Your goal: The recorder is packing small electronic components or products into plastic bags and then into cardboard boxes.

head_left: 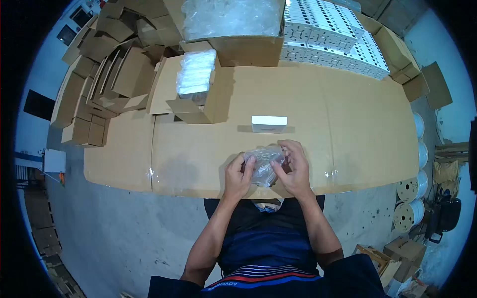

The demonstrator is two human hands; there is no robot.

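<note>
Hard to read what is inside that clear plastic bag [265, 166]: the film is crumpled and glary, something pale shows through it, and the fingers cover both its sides, so its contents cannot be made out. The bag's lower edge is lost behind the two hands, and the person's lap hides the near edge of the cardboard-covered table [348, 124]. The bag sits right between the hands, just above the table's near edge, straight in front of the person's chest. The left hand [238, 175] clamps its left side, fingers curled in on the film, thumb on top; the right hand [294, 169] closes on its right side, fingers arched over the upper corner and thumb pressing in from below. Both hands are shut on the bag and almost meet across it. The bag looks small, transparent, wrinkled, catching white glints. Just beyond it on the table lies a small white box [269, 123], flat and apart from the hands. Farther back on the left stands an open carton of bagged white pieces [195, 79], and at the far right a stack of white boxes [333, 35], its top cut off by the picture's edge.
</note>
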